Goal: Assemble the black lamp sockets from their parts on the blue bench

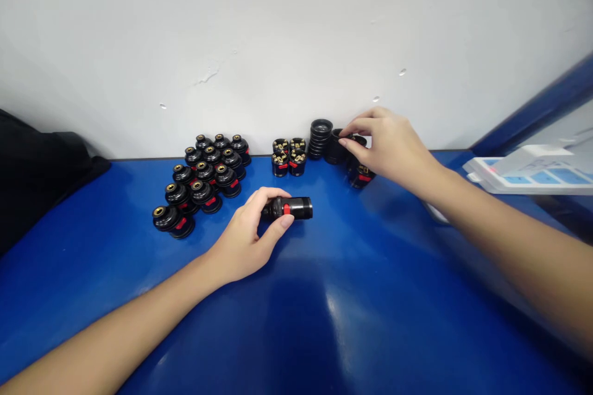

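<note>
At the far left a black cloth bundle (41, 166) lies on the blue surface (361, 308), against the white wall (278, 31). Next to the right stands a cluster of black socket caps (204, 182), each with a brass centre and a red tab, packed in slanting rows from the near left up toward the wall.

The left hand (245, 241) rests on the surface just right of that cluster. Its fingers (278, 225) are curled closed around one end of a black cylindrical socket (290, 208) with a red button, which lies on its side, its free end pointing right.

Behind it, near the wall, four small black bases (288, 156) with brass contacts stand upright in a tight square. Just to their right is a stack of black rings (320, 137), and beside that a single black ring (336, 148).

The right hand (393, 148) reaches in from the right, thumb and forefinger pinched on the rim of that single ring, the other fingers loosely bent. Under the hand sits another black base with a red tab (361, 176), partly hidden.

At the far right edge a white and blue device (532, 170) lies beside a blue frame (537, 105).
</note>
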Demonstrator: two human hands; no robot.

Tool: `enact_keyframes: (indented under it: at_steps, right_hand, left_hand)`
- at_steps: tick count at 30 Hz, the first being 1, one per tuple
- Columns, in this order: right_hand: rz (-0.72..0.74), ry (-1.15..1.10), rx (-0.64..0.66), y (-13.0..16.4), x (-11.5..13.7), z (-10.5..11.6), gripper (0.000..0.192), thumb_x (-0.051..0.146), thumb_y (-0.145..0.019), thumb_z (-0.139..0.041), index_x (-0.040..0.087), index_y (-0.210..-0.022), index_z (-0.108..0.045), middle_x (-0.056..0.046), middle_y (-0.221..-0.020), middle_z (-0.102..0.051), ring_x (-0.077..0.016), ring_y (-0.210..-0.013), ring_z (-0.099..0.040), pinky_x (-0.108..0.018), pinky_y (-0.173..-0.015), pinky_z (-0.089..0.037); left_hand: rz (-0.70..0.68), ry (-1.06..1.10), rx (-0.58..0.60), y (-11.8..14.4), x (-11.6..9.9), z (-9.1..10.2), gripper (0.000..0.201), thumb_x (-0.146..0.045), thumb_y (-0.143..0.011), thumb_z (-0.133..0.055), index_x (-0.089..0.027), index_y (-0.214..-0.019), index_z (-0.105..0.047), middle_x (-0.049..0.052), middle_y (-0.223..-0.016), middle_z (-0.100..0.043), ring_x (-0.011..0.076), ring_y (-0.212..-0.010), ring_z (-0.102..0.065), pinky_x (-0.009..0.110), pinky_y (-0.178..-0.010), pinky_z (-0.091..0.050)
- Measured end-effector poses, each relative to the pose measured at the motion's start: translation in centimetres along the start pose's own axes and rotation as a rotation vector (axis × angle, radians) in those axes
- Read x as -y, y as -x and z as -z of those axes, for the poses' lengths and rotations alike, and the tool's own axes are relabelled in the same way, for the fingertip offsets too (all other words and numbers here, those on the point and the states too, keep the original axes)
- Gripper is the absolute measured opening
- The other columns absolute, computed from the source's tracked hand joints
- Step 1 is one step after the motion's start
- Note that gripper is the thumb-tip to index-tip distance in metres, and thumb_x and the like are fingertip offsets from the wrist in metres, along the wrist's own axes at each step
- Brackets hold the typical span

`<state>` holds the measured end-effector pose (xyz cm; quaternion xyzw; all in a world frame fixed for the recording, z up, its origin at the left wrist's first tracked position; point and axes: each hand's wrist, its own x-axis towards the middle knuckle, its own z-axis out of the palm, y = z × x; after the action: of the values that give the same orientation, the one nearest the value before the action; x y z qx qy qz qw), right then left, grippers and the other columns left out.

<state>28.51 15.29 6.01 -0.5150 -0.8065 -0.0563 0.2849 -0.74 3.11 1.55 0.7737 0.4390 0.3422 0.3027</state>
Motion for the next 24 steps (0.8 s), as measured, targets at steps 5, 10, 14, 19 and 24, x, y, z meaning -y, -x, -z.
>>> enact_keyframes:
  at_steps: [5,10,14,19,24]
  right_hand:
    - [-0.017,0.011,0.004,0.4,0.8,0.5,0.024,0.028,-0.094,-0.067,0.014,-0.107,-0.082,-0.018,-0.112,-0.075,-0.0321,-0.098,-0.072,-0.049,-0.096,-0.059]
    - [0.015,0.029,-0.042,0.9,1.3,1.3,0.023,0.03,-0.096,-0.067,0.015,-0.107,-0.08,-0.017,-0.108,-0.074,-0.0324,-0.101,-0.071,-0.048,-0.096,-0.058]
    - [0.137,0.093,-0.019,2.5,2.5,1.8,0.021,0.027,-0.101,-0.062,0.014,-0.103,-0.079,-0.017,-0.11,-0.073,-0.0351,-0.109,-0.068,-0.05,-0.102,-0.057]
    - [0.173,0.116,0.179,6.0,5.3,1.4,0.026,0.019,-0.107,-0.052,0.011,-0.111,-0.076,-0.018,-0.11,-0.077,-0.0326,-0.1,-0.076,-0.048,-0.094,-0.063]
    - [0.135,0.161,0.337,7.2,7.3,-0.5,0.037,0.009,-0.106,-0.048,0.001,-0.138,-0.066,-0.026,-0.142,-0.072,-0.035,-0.13,-0.072,-0.047,-0.111,-0.058]
  left_hand:
    - [0.006,0.0,0.002,0.0,0.0,0.1,0.028,-0.04,-0.11,-0.057,-0.022,-0.132,-0.058,0.008,-0.119,-0.072,0.0239,-0.107,-0.069,0.036,-0.085,-0.051]
    - [0.004,0.008,0.007,0.1,0.1,0.1,0.029,-0.04,-0.11,-0.057,-0.022,-0.133,-0.058,0.008,-0.12,-0.071,0.0237,-0.108,-0.069,0.035,-0.085,-0.051]
    - [0.001,-0.005,0.002,0.1,0.1,0.1,0.028,-0.04,-0.11,-0.057,-0.022,-0.132,-0.058,0.007,-0.119,-0.072,0.0234,-0.106,-0.069,0.035,-0.084,-0.051]
    - [0.001,0.006,0.007,0.1,0.0,0.0,0.029,-0.039,-0.111,-0.056,-0.022,-0.133,-0.058,0.007,-0.119,-0.072,0.0229,-0.105,-0.069,0.036,-0.088,-0.052]
    - [-0.008,-0.003,-0.01,0.1,0.1,-0.1,0.028,-0.039,-0.11,-0.057,-0.022,-0.132,-0.058,0.007,-0.118,-0.071,0.0223,-0.105,-0.069,0.036,-0.09,-0.052]
